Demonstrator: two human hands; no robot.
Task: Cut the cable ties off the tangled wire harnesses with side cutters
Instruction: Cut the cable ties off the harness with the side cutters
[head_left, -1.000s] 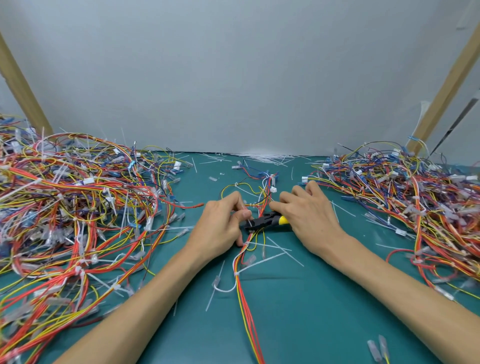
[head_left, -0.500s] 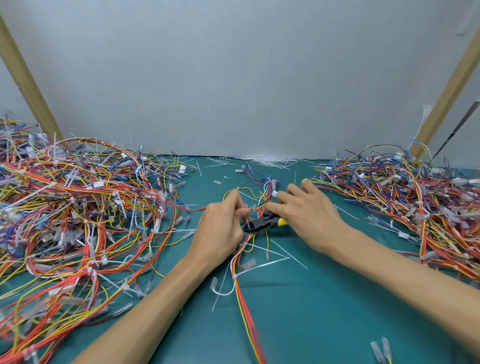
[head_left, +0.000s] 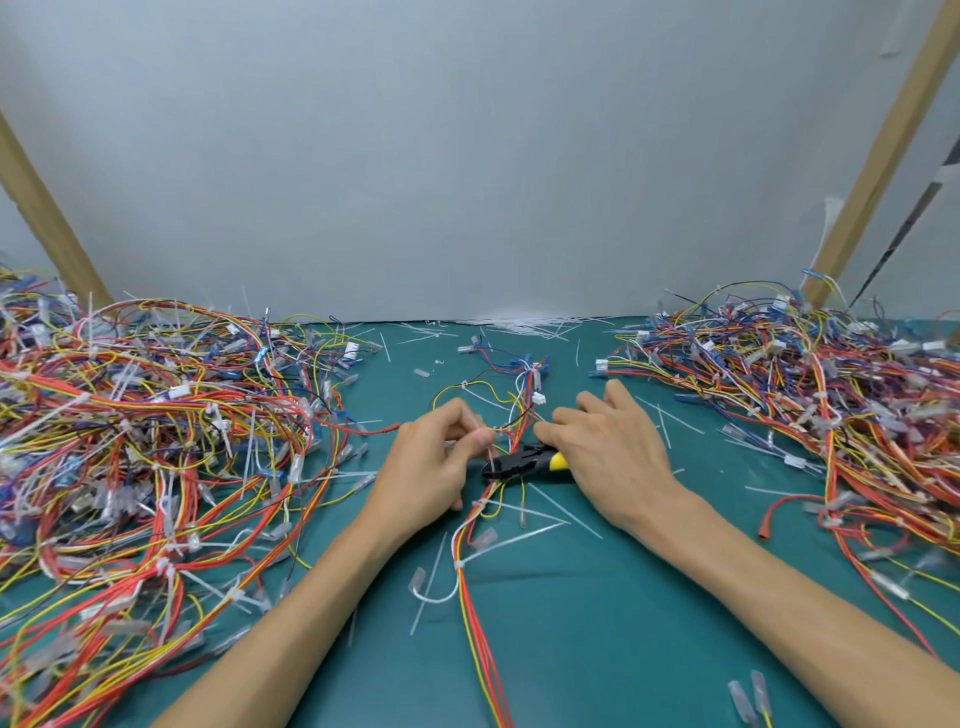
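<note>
A red, yellow and white wire harness (head_left: 475, 613) runs up the middle of the green mat between my hands, with white cable ties (head_left: 519, 535) sticking out of it. My left hand (head_left: 434, 467) pinches a white cable tie on the harness between thumb and fingers. My right hand (head_left: 608, 452) grips the black and yellow side cutters (head_left: 519, 462), whose black jaws point left at the harness, just under my left thumb. The cutter handles are hidden under my right palm.
A big tangled heap of harnesses (head_left: 145, 441) fills the left side, a second heap (head_left: 810, 410) the right. Cut tie scraps (head_left: 524, 327) litter the mat along the grey back wall. Wooden posts (head_left: 878, 156) lean at both sides. Loose clear terminals (head_left: 748, 701) lie front right.
The view has shifted slightly. My left thumb and fingers have closed tighter on the tie at the harness. The cutters stay in my right hand at about the same spot.
</note>
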